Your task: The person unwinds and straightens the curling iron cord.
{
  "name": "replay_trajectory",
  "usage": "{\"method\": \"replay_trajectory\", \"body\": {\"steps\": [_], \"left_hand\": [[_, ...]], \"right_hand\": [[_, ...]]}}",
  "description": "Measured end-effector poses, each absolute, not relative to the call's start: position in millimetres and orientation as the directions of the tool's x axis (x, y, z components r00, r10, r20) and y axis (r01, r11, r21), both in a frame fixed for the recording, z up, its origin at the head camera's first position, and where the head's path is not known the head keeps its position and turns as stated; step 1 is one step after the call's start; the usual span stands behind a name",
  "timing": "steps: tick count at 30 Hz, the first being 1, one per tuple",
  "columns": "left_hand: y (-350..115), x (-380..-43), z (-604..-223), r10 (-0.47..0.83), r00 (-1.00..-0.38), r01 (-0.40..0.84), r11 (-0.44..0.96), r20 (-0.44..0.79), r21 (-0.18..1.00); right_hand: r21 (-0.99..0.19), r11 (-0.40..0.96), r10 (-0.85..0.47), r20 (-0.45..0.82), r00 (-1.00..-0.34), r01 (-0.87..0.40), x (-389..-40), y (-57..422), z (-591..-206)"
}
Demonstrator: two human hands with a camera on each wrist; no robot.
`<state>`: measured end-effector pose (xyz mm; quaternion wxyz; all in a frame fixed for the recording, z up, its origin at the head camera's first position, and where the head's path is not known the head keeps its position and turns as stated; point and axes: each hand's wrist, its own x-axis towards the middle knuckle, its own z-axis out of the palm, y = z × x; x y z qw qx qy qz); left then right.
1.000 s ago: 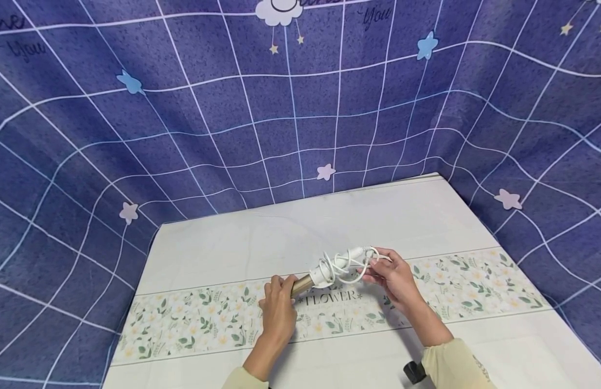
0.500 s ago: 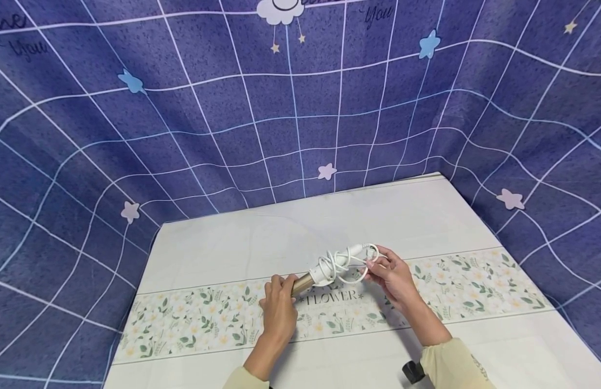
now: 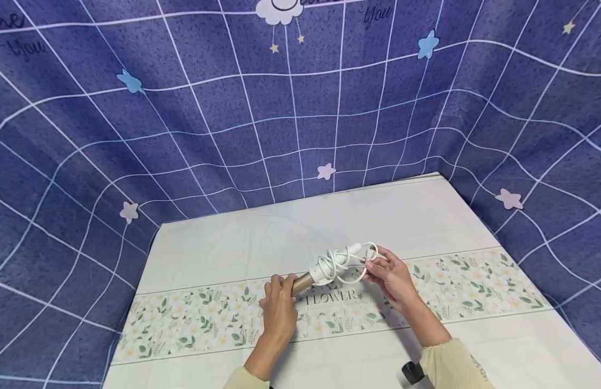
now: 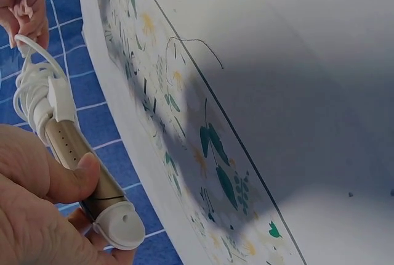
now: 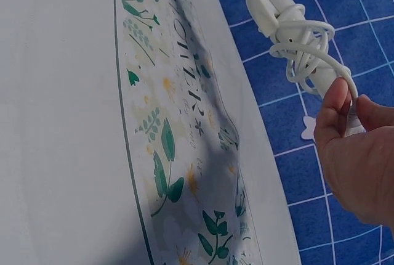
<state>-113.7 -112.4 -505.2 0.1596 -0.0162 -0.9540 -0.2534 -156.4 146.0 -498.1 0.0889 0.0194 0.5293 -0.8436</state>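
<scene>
A curling iron (image 3: 304,282) with a gold barrel and a white handle (image 5: 295,15) is held slantwise above the table, its white cord (image 5: 308,46) wound in loose loops round the handle. My left hand (image 3: 278,310) grips the gold barrel near its white end cap (image 4: 121,225), thumb along the side. A row of small holes shows on the barrel in the left wrist view. At the other end my right hand (image 3: 393,278) pinches the cord's free end between thumb and fingers. The white piece (image 5: 355,123) there, seemingly the plug, is mostly hidden by the fingers.
Under both hands lies a white tablecloth (image 3: 222,243) with a floral band and printed lettering. Blue curtain fabric (image 3: 232,135) with a grid and stars hangs behind and at both sides. A small black object (image 3: 413,372) shows beside the right sleeve.
The handle end of the curling iron has risen slightly. A cord loop stretched over the right fingertips has drawn closer in, and the right fingers have closed a little. The left hand keeps its grip.
</scene>
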Motion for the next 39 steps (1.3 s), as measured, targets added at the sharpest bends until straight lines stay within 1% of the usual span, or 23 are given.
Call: {"method": "replay_trajectory", "body": {"steps": [6, 19, 27, 39], "left_hand": [[-112.0, -113.9, -505.0, -0.059, -0.951, 0.099, 0.873, 0.305, 0.477], [-113.0, -115.6, -505.7, -0.079, -0.961, 0.064, 0.867, 0.264, 0.494], [-114.0, -115.3, -504.6, -0.083, -0.963, 0.059, 0.863, 0.256, 0.503], [-114.7, -116.0, -505.3, -0.116, -0.964, 0.027, 0.852, 0.239, 0.523]], "right_hand": [[-0.87, -0.451, -0.146, -0.147, -0.978, 0.198, -154.4, 146.2, -497.4], [-0.862, -0.447, -0.185, -0.172, -0.968, 0.239, -151.5, 147.7, -498.9], [-0.849, -0.466, -0.147, -0.204, -0.968, 0.249, -151.0, 146.2, -498.8], [-0.846, -0.48, -0.075, -0.223, -0.972, 0.231, -152.7, 146.8, -501.1]]}}
